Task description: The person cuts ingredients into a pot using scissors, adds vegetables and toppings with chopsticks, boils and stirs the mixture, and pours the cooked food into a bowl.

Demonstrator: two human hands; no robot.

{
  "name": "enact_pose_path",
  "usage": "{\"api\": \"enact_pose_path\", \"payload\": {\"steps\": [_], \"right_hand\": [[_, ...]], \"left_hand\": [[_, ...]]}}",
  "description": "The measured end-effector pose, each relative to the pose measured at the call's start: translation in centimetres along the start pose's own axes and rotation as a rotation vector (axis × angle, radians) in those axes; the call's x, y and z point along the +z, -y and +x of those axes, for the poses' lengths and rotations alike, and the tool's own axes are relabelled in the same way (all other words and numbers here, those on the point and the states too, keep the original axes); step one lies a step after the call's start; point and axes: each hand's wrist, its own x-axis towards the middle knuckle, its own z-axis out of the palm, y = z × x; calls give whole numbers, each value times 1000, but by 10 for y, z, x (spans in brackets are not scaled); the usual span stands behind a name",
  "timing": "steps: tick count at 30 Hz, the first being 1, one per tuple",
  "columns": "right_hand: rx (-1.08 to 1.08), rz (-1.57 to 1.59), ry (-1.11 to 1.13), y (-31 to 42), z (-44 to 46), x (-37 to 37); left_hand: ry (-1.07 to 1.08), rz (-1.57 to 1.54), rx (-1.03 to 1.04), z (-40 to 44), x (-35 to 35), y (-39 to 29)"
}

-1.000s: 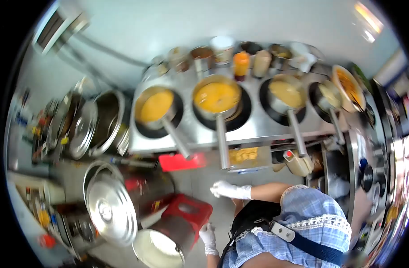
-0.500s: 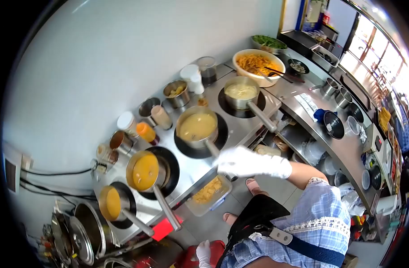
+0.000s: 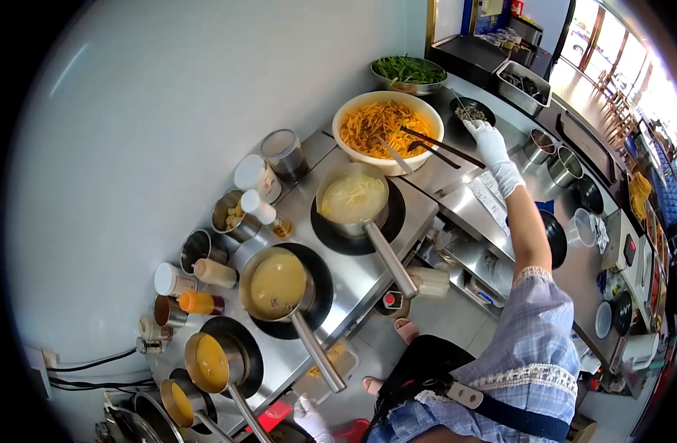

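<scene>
My right hand [image 3: 489, 148], in a white glove, reaches to the far counter. Its fingers are closed at the near rim of a small black bowl [image 3: 486, 109], which holds a dark, chopped food and a thin-handled utensil. My left hand [image 3: 310, 419], also gloved, hangs low beside the stove front, its fingers loosely apart and empty. Near the right arm stands a large cream bowl [image 3: 341, 142] of orange shredded food, with dark chopsticks [image 3: 443, 145] and a ladle across its rim. A saucepan [image 3: 353, 198] with pale liquid and strands sits on the closest burner.
Along the stove stand more saucepans: one with pale yellow broth [image 3: 278, 284], and two with orange liquid [image 3: 211, 363] [image 3: 182, 402]. Their handles jut over the front edge. Bottles and jars [image 3: 255, 177] line the wall. A bowl of greens [image 3: 408, 70] stands at the back.
My right hand has left the handle of the broth saucepan and moved far right to the small black bowl. The view has shifted; my left hand is nearer the stove front.
</scene>
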Motion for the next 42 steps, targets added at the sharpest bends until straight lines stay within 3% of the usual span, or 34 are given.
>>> {"api": "enact_pose_path", "payload": {"steps": [2,3,4,6,8,10,11,12,14,16,18,20,22,24,26,27,28,29,33,36,38,41,42], "right_hand": [[-135,-97,194,-26,1,21],[-215,-48,487,-33,2,18],[-339,18,451,-41,-4,36],[-389,93,329,-36,-12,45],[-363,393,233,-19,-13,49],[-348,537,136,-4,-11,63],[-244,702,145,4,-10,71],[-184,869,-21,15,-7,74],[-45,1156,-173,26,1,64],[304,1310,-266,29,10,41],[399,1454,-311,7,13,8],[663,1392,-305,-4,13,-57],[576,1450,-349,-13,8,-100],[312,1548,-375,-9,4,-117],[211,1557,-174,19,2,-129],[223,1512,-11,37,4,-122],[232,1458,149,57,3,-105],[154,1558,133,80,4,-84],[-120,1615,169,106,1,-37],[-160,1719,367,102,-8,-72],[-306,1702,342,110,-6,-90],[-169,1761,316,134,-5,-70],[-228,1604,149,136,0,-62]], "left_hand": [[-58,11,8,2,6,-15],[-96,11,-7,1,8,-25],[-137,10,-23,1,11,-31],[-182,-98,-58,5,10,-30],[-272,-113,-74,2,20,-47],[-131,-92,-102,5,18,-63],[-157,-59,-165,4,25,-74],[-171,-62,-172,5,30,-75],[-286,195,17,12,41,-74],[-360,270,107,7,65,-112],[-240,282,319,-3,103,-166],[59,25,17,-7,146,-196],[313,-21,-73,-12,197,-209],[526,19,-49,-5,247,-188],[556,-238,-248,-13,294,-186],[549,-242,-247,-13,306,-188],[657,-326,-322,-13,316,-191],[765,-411,-397,-13,320,-192],[720,-345,-398,-16,312,-193],[756,-319,-340,-10,298,-186],[744,-292,-299,-7,297,-174],[781,-325,-347,-7,293,-184],[777,-329,-349,-8,293,-184]]}}
